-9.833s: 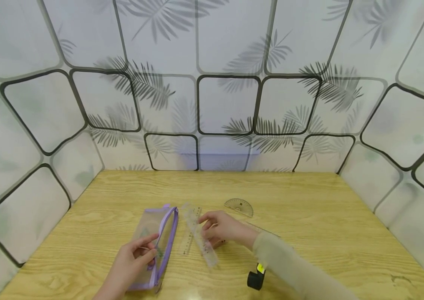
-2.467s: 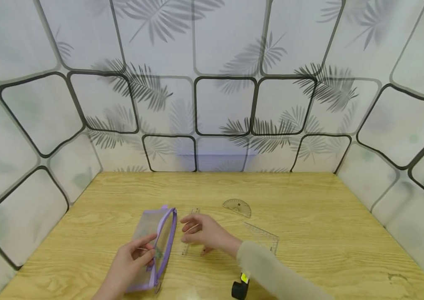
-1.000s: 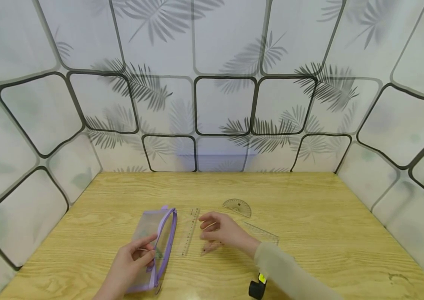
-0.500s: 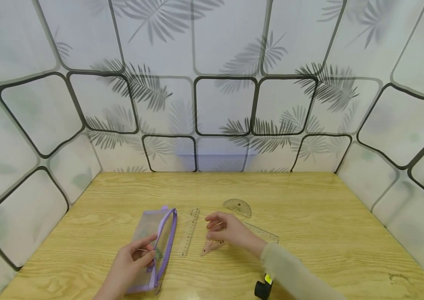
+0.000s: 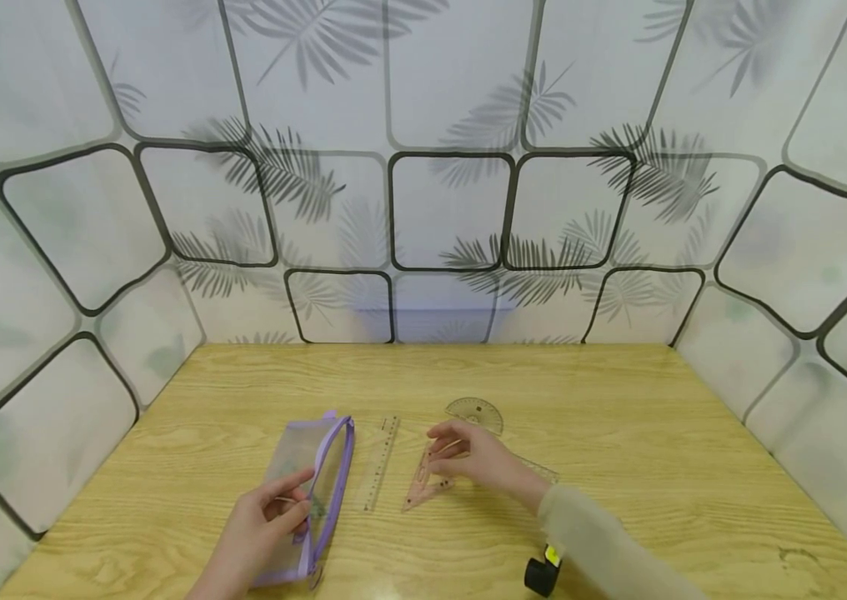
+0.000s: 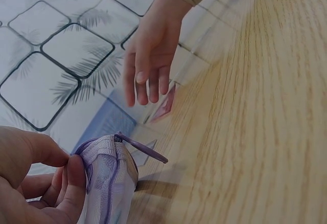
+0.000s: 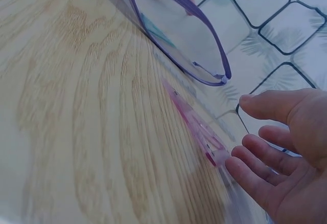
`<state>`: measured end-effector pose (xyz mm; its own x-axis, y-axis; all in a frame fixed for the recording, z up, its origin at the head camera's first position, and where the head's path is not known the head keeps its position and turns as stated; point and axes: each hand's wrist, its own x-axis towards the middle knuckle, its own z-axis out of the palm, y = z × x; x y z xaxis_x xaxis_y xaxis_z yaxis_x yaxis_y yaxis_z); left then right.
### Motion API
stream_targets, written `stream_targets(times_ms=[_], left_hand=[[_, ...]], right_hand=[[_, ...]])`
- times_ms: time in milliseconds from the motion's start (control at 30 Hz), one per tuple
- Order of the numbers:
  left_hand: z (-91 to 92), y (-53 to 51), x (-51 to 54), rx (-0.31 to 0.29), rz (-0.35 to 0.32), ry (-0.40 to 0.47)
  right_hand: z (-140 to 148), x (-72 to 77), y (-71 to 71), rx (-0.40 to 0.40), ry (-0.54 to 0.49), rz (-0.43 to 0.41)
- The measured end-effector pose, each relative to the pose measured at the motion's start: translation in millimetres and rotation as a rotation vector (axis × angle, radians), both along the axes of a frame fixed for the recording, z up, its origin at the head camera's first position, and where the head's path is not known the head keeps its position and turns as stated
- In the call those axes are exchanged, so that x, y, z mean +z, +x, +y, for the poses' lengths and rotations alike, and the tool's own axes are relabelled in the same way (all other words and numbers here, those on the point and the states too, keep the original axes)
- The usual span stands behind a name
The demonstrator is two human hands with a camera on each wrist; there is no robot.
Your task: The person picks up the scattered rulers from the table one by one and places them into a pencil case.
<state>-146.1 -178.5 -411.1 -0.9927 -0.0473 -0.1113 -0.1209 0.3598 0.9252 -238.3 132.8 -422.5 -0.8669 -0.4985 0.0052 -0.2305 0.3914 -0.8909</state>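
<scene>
My left hand (image 5: 258, 517) pinches the lilac edge of an open zip pencil case (image 5: 288, 446) with see-through sides and purple trim. In the left wrist view, thumb and fingertips grip the case (image 6: 104, 178) near its zip end. My right hand (image 5: 487, 460) hovers over a pink set square (image 5: 418, 497), partly covering it. Its fingers are loosely bent and hold nothing; the right wrist view has the set square (image 7: 196, 127) just beyond the fingertips. Between the case and the set square lies a clear ruler (image 5: 380, 464). Something greenish shows inside the case.
Behind the right hand lies a clear protractor (image 5: 478, 410), partly covered. A clear set square (image 5: 541, 468) is mostly hidden by the right forearm. A black piece (image 5: 541, 575) with a yellow patch hangs at the right sleeve. A patterned curtain (image 5: 446, 208) encloses the wooden table (image 5: 618, 400).
The clear ruler held by my right hand in the oldest frame is gone from it. Since then that hand went to the case, then moved right to the pink set square. My left hand stays.
</scene>
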Motion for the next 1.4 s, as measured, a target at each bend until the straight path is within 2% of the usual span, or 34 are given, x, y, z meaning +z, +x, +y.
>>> stream_targets(times_ms=[867,1000,1400], left_hand=[[1.8,-0.5,1.7,-0.001,-0.014,0.007],[1.0,-0.1,1.5,-0.008,-0.015,0.011],[0.7,-0.3,1.2,0.001,-0.01,0.013]], right_hand=[[48,-3.3,2.4,-0.045,0.051,0.08],[54,-4.3,3.9,-0.06,0.045,0.068],[78,-5.8,2.1,-0.108,0.066,0.126]])
